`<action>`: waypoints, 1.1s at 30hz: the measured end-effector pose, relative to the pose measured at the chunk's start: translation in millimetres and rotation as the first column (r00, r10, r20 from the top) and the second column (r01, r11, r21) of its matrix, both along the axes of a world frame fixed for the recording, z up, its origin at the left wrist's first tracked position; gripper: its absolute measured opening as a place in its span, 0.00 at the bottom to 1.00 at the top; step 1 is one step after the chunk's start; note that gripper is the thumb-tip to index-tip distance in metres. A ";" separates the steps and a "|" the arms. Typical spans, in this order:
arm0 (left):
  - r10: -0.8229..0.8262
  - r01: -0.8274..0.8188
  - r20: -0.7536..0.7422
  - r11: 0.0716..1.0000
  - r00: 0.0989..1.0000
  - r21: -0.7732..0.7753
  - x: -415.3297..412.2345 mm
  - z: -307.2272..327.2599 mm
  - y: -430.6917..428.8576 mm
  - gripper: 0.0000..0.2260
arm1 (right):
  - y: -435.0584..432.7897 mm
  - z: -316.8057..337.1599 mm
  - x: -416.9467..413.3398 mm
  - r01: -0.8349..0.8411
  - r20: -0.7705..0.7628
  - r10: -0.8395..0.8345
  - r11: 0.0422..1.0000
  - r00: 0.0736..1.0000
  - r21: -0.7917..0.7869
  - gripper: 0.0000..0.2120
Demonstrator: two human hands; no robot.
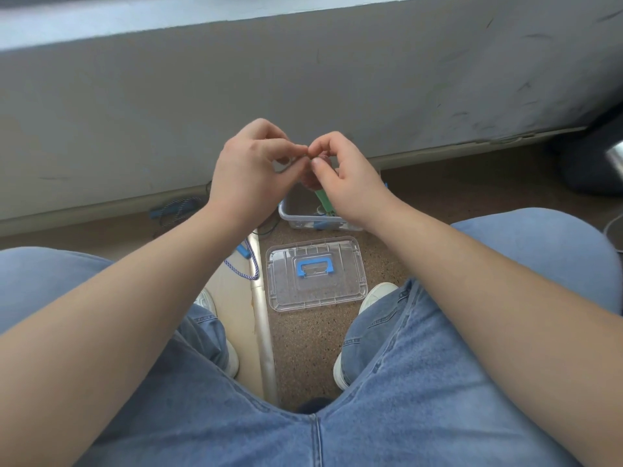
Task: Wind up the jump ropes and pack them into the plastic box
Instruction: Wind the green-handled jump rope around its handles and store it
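Hands: your left hand (251, 170) and right hand (347, 187) meet at curled fingertips, both pinching the green-handled jump rope (322, 199), which hangs above the plastic box (287, 215) at the floor's (313, 348) far edge.

Speckled floor (303, 348) with clear plastic box (286, 215), blue-handled lid (337, 284) just beside, striped jump rope (251, 274), perhaps a second rope (177, 207)

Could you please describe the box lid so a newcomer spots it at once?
On the speckled brown floor ahead of the white shoes lies a clear rectangular plastic lid, nearer than the clear plastic box. A blue handle at its centre sets it apart.
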State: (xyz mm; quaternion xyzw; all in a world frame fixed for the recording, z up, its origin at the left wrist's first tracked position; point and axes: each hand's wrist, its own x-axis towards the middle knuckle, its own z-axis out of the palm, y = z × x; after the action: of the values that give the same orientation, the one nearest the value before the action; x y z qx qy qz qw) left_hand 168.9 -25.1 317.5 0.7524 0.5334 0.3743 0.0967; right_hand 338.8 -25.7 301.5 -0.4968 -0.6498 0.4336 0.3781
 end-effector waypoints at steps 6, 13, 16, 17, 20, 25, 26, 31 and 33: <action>0.043 -0.067 -0.185 0.990 0.982 -0.126 2.0 4.0 1.4 0.08 | -2.8 1.7 -1.1 0.017 0.100 -0.020 1.000 0.995 0.026 0.04; 0.113 0.154 0.348 0.741 0.930 -0.653 4.2 2.7 2.8 0.11 | -4.7 -1.4 -3.4 -0.206 0.285 0.237 0.969 0.929 -0.136 0.27; 0.265 0.126 0.465 0.746 0.845 -0.653 7.1 -2.3 4.0 0.10 | -9.3 2.6 -4.3 -0.217 0.260 0.261 0.959 0.930 -0.184 0.31; 0.293 0.100 0.464 0.750 0.836 -0.654 8.0 -2.9 4.6 0.10 | -10.7 2.9 -4.6 -0.223 0.251 0.265 0.957 0.931 -0.185 0.31; 0.333 0.015 0.438 0.782 0.835 -0.623 6.2 -4.6 9.6 0.13 | -14.5 1.4 -5.5 -0.231 0.267 0.276 0.954 0.923 -0.189 0.27; 0.334 0.007 0.432 0.785 0.838 -0.620 2.8 -7.8 14.7 0.14 | -15.7 1.0 -3.6 -0.207 0.228 0.250 0.958 0.941 -0.196 0.19; 0.326 0.016 0.424 0.778 0.845 -0.628 2.3 -9.3 14.4 0.14 | -15.3 -1.0 -4.2 -0.188 0.206 0.230 0.961 0.951 -0.204 0.19; 0.263 0.076 0.426 0.773 0.866 -0.630 2.7 -14.0 11.3 0.07 | -8.9 -12.6 -10.4 0.013 0.148 0.020 0.976 0.989 -0.216 0.14; 0.263 0.072 0.448 0.795 0.855 -0.603 5.2 -13.2 11.9 0.07 | -7.9 -9.4 -10.1 0.039 0.144 -0.004 0.971 0.990 -0.235 0.10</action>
State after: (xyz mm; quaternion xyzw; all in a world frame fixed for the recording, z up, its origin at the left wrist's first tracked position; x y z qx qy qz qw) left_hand 174.1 -13.1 304.2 0.5268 0.6174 0.3760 0.4471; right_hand 328.6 -33.6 292.2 -0.5752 -0.6132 0.4675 0.2731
